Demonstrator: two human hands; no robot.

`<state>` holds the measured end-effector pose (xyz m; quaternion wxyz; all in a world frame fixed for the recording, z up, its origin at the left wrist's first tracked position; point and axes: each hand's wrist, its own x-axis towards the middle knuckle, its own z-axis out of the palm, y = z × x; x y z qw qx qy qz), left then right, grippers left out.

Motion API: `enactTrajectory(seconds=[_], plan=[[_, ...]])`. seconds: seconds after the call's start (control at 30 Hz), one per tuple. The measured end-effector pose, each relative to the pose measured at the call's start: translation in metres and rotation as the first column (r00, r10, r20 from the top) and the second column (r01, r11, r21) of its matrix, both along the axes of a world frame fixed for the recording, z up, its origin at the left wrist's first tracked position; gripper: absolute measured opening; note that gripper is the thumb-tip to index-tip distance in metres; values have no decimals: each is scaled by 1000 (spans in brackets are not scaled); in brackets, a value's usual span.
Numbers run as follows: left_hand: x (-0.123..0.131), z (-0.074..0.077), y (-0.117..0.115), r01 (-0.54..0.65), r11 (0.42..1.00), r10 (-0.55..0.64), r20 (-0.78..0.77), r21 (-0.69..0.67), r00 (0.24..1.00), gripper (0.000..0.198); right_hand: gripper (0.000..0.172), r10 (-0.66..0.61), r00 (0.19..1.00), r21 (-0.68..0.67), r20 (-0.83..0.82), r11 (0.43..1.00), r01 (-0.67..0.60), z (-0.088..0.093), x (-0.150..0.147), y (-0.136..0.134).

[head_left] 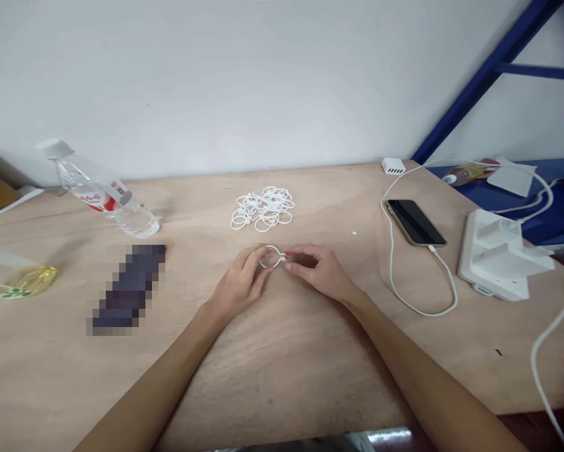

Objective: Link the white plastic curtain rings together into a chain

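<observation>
Both my hands meet at the middle of the wooden table [282, 370]. My left hand [241, 282] and my right hand [320, 270] each pinch one side of a small white plastic ring [272, 257], held between their fingertips just above the tabletop. Beyond them, farther back on the table, lies a loose pile of several white rings [263, 208].
A clear water bottle [103, 191] lies at the back left, a bottle of yellow liquid [16, 277] at the left edge, a blurred dark object [129, 287] beside them. At right: a black phone [414, 221] on a white cable [421, 301], a white power strip [501, 254], a blue frame [480, 78].
</observation>
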<state>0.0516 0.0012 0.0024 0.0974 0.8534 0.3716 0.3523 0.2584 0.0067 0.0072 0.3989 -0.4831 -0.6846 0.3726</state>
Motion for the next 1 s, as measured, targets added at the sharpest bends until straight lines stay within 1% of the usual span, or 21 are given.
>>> enactTrajectory(seconds=[0.1,0.2,0.3,0.4,0.47,0.57,0.63,0.7,0.8,0.9,1.0], plan=[[0,1,1,43,998,-43,15,42,999,36,25,6,996,-30,-90,1000,-9,0,0,0],[0,1,0,36,999,-37,15,38,999,41,21,15,994,17,-109,1000,-13,-1,0,0],[0,0,-1,13,1000,-13,3,-22,1000,49,15,28,992,60,-122,998,-21,-1,-2,-1],[0,0,1,37,992,-39,-19,-124,999,53,13,31,992,81,-126,996,-21,-2,-3,-2],[0,1,2,45,982,-48,-15,-185,999,49,12,34,992,90,-125,996,-23,-2,-3,-1],[0,2,5,27,959,-20,28,-281,999,41,13,32,993,73,-117,997,-23,-1,-3,-1],[0,3,6,16,951,2,58,-307,998,39,14,19,995,55,-100,998,-14,-1,-3,-1],[-1,3,6,7,962,15,78,-272,997,38,17,2,997,64,-72,998,3,-1,-3,-2],[-1,2,5,17,980,-3,72,-198,997,38,16,12,1000,181,14,983,-15,-3,-4,-2],[-2,1,4,45,982,-37,49,-182,998,38,15,37,992,321,119,944,-74,-7,-5,-2],[-2,0,4,59,981,-53,41,-185,998,37,16,58,982,370,181,921,-123,-9,-6,-2]])
